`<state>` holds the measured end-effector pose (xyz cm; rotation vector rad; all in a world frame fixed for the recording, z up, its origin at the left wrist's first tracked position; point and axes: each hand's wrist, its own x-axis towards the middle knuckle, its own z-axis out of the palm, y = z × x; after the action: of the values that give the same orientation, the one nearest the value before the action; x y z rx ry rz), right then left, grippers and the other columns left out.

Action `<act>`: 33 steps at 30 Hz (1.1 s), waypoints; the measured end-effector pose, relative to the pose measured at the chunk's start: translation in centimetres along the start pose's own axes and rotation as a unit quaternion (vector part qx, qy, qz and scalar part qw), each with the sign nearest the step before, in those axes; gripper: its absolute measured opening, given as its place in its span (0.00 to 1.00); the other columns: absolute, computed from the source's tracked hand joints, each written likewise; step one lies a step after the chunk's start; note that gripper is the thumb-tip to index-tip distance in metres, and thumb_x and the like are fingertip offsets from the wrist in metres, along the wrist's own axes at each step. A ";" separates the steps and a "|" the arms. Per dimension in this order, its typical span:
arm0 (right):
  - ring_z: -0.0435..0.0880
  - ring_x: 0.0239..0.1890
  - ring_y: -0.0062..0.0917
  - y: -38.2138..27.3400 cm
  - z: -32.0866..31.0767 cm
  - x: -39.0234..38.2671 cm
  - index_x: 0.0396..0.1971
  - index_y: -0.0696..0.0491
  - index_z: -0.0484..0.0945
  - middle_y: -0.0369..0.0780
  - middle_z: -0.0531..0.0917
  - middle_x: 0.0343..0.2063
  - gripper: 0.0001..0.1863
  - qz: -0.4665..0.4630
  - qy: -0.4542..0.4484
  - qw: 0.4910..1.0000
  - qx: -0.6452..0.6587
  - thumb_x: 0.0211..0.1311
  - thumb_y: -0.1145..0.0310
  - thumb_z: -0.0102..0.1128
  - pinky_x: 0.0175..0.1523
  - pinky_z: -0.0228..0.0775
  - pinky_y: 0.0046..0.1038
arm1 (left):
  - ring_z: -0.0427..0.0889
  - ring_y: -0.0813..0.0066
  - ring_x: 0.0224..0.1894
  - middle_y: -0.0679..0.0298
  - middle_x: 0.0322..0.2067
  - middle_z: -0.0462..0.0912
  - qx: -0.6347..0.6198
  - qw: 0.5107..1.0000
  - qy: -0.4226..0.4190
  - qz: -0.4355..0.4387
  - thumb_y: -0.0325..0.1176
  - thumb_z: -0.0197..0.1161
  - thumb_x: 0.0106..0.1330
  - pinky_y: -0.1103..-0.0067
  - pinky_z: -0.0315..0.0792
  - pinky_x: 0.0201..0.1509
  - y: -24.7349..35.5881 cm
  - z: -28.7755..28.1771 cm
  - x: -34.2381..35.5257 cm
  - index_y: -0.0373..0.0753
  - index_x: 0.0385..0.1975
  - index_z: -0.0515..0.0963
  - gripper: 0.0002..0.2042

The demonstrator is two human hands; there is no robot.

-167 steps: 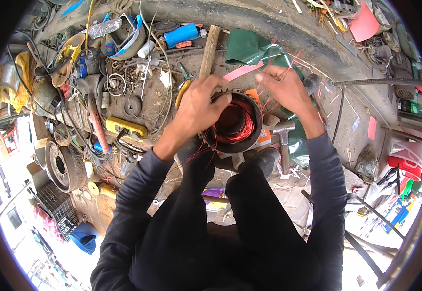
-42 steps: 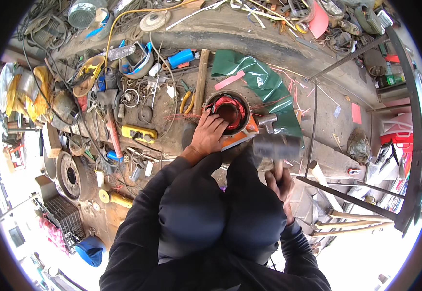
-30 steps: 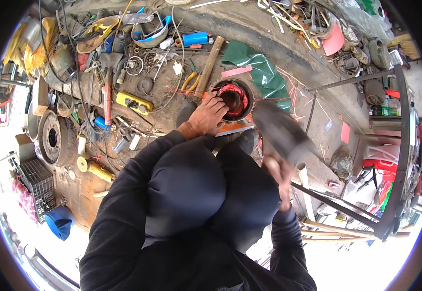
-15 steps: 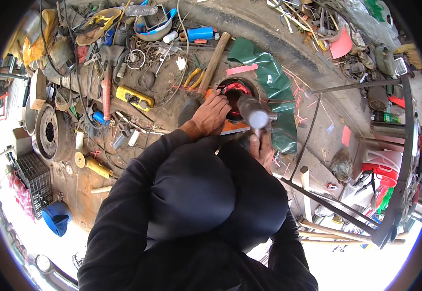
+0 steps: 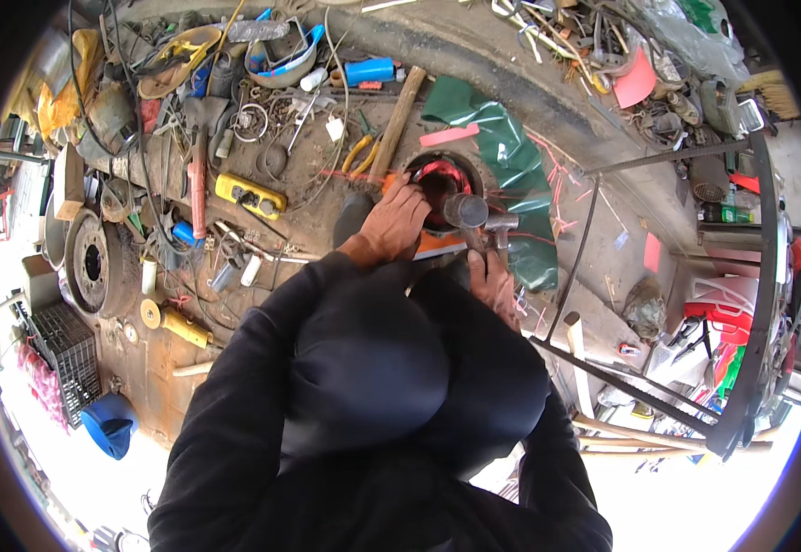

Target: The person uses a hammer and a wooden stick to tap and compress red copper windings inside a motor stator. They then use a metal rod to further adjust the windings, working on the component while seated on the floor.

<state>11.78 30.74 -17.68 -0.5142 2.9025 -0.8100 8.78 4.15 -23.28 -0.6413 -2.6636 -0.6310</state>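
Note:
A round black ring-shaped part, with red material around its inside, lies in front of my knees. My left hand grips its left rim with bent fingers; the fingertips partly hide the edge. My right hand is closed around the handle of a hammer. The metal head of this hammer is over the ring's lower right side; whether it touches cannot be made out. Beside the head is a short metal cylinder. An orange piece shows below the ring, between my hands.
Green plastic sheeting and a pink strip lie beyond the ring. To the left are yellow-handled pliers, a wooden stick, a yellow control box and an angle grinder. A metal frame stands right.
The hammer head has moved a little left and farther away, with my right hand following slightly. My left hand remains at the ring's rim. The whole view has shifted slightly.

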 end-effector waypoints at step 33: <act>0.84 0.37 0.67 -2.2 -0.5 1.0 0.43 0.57 0.80 0.62 0.85 0.32 0.18 0.036 0.039 0.998 0.018 0.79 0.54 0.60 0.39 0.76 0.61 | 0.64 0.47 0.77 0.46 0.68 0.72 0.002 0.998 -0.002 -0.061 0.41 0.74 0.54 0.52 0.49 0.86 0.9 -2.2 -0.7 0.27 0.73 0.64 0.46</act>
<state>11.42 28.90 -16.10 -0.3816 2.9515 -0.8887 10.22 3.58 -21.41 -0.4811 -2.7232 -0.6581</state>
